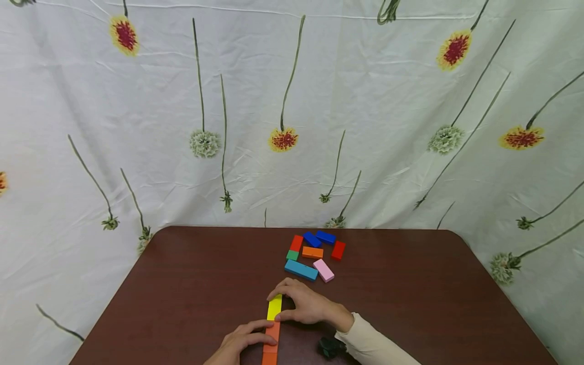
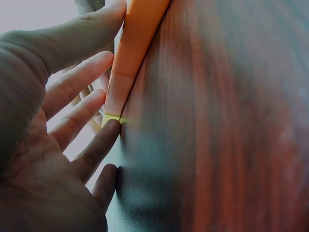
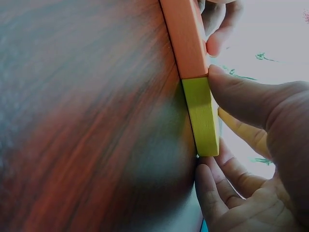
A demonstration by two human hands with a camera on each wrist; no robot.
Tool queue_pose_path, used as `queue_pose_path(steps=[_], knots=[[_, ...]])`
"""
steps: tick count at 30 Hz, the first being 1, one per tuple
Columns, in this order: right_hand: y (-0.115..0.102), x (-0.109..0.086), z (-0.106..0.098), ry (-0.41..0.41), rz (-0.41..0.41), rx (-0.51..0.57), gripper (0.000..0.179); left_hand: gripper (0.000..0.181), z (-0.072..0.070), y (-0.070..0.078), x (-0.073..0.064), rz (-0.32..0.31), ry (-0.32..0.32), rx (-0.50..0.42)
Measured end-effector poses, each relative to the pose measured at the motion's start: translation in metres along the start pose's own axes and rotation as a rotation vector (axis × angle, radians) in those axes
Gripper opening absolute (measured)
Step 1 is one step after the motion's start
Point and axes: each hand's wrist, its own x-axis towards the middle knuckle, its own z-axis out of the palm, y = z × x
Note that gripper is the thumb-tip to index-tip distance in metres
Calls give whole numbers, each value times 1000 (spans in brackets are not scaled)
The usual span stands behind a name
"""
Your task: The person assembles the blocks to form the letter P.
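Observation:
A yellow wooden block lies flat on the table, end to end with an orange block and another orange block in a straight row. My right hand pinches the yellow block, thumb near its joint with the orange one and fingers around its far end. On the orange block next to it rest the thumb and fingertips of my left hand, the fingers fairly straight. The yellow block meets the orange block closely in the right wrist view.
Beyond my hands lie a light blue block, a pink block, a green block, an orange block, and red and dark blue blocks. A black object sits by my right wrist. Flowered cloth hangs behind the table.

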Motion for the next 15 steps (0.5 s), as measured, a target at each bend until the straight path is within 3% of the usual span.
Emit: queue_pose_path(steps=[6, 10, 15], knots=[[2, 1, 0, 18, -19, 10, 37, 43, 1, -3, -1, -35, -9, -16], [6, 1, -6, 90, -21, 38, 33, 43, 2, -3, -1, -42, 10, 8], [16, 1, -24, 192, 11, -22, 28, 50, 3, -1, 0, -9, 55, 42]])
